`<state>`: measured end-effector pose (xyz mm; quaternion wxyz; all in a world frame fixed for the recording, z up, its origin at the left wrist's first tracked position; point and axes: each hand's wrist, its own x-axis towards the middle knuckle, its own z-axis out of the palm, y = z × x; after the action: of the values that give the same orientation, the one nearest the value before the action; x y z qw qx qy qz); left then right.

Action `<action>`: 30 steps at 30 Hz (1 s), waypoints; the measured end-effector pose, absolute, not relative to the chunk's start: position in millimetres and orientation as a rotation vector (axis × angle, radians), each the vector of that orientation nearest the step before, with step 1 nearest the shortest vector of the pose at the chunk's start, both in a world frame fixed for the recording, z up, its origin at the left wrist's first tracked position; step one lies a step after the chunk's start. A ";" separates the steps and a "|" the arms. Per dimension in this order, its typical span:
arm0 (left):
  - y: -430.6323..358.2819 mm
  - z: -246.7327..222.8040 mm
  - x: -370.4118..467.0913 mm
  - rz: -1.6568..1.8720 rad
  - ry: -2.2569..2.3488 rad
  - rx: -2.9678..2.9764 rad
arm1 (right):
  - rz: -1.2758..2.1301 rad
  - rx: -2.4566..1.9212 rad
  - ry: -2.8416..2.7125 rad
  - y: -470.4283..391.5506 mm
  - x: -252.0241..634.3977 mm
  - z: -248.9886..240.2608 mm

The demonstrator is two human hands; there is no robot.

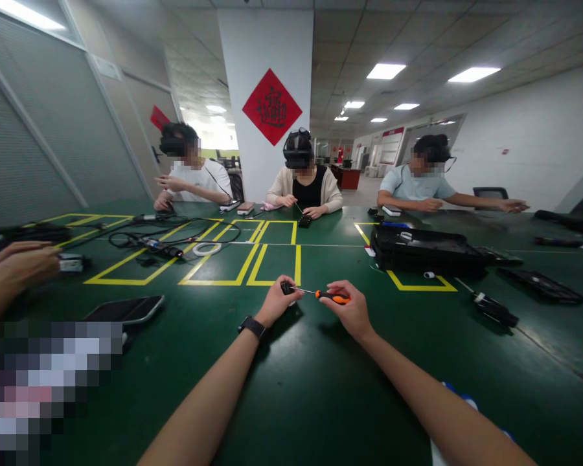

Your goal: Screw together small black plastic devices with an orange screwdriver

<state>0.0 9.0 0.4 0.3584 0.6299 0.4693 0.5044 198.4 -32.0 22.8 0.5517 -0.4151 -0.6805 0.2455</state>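
Note:
My left hand [276,303] pinches a small black part [286,287] just above the green table; its exact kind is too small to make out. In my right hand [347,309] is a screwdriver [334,298] with an orange and black handle. Its thin metal shaft points left, and the tip meets or nearly meets the black part. A dark watch [252,327] is on my left wrist. Both hands are raised slightly over the table surface, with their shadows beneath them.
Yellow tape [212,283] marks rectangles on the green table [282,401]. To the right are a black open case [425,249] and an electric screwdriver [494,309]. A phone [126,309] and a co-worker's hand [19,268] are at left. Black cables [140,236] lie beyond. Several people sit around.

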 end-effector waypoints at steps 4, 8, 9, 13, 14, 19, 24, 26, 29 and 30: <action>2.4 4.8 4.9 1.290 1.030 1.514 | 0.613 -0.933 -1.500 -38.5 188.1 28.3; -5.6 6.8 18.8 1.263 0.880 1.371 | 0.595 -0.886 -1.545 -43.8 186.5 35.5; -6.9 6.9 22.1 1.256 0.861 1.361 | 0.572 -0.883 -1.573 -45.4 187.2 37.8; -8.3 7.2 28.8 1.241 0.857 1.375 | 0.534 -0.915 -1.716 -51.6 190.3 45.0; -7.9 7.2 28.9 1.242 0.869 1.383 | 0.552 -0.915 -1.751 -52.7 190.6 45.6; -5.9 7.0 27.0 1.274 0.888 1.440 | 0.539 -0.807 -1.874 -56.1 189.6 46.4; -3.6 5.5 25.7 1.299 0.878 1.475 | 0.487 -0.792 -1.958 -58.9 189.3 47.9; -2.6 4.7 25.6 1.290 0.877 1.470 | 0.514 -0.822 -1.919 -59.2 189.0 46.4; -1.9 3.9 26.0 1.262 0.876 1.475 | 0.512 -0.770 -1.896 -58.2 188.6 43.4; -1.8 3.8 26.1 1.251 0.875 1.480 | 0.499 -0.731 -1.914 -57.7 188.7 43.0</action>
<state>26.1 -1.8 3.8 0.4861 0.6081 0.3598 0.5143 188.7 -57.7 43.0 0.4937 -0.3014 -0.7894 0.2056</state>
